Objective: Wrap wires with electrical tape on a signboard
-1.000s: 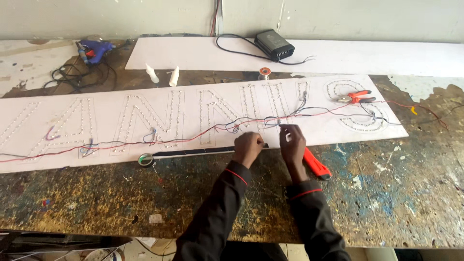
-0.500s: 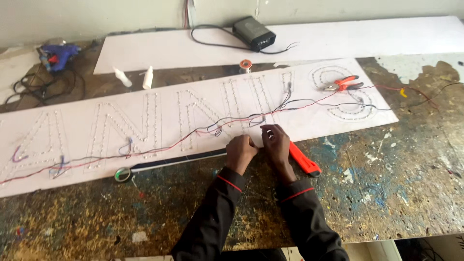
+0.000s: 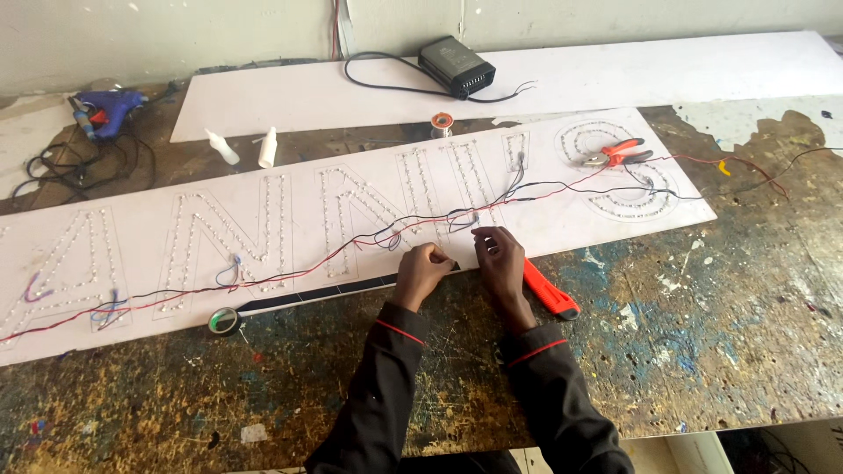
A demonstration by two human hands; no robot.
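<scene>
A long white sign board (image 3: 263,228) with letters outlined in small LED dots lies across the workbench. Red and black wires (image 3: 369,239) run along it. My left hand (image 3: 423,272) is closed at the board's near edge, pinching the end of a black tape strip (image 3: 334,290) that stretches left to a tape roll (image 3: 225,321). My right hand (image 3: 500,259) sits just to the right, fingers pinched near the same spot by the wires. An orange utility knife (image 3: 551,290) lies beside my right wrist.
Orange pliers (image 3: 619,154) rest on the board's right end. A black power supply (image 3: 455,66) with cable sits on a second white sheet (image 3: 615,70) at the back. Two white glue bottles (image 3: 246,147), a solder spool (image 3: 442,121) and a blue glue gun (image 3: 105,110) lie behind.
My hands came together half a second ago and have now drawn slightly apart at the board's edge. The view has shifted, showing more of the bench's right side.
</scene>
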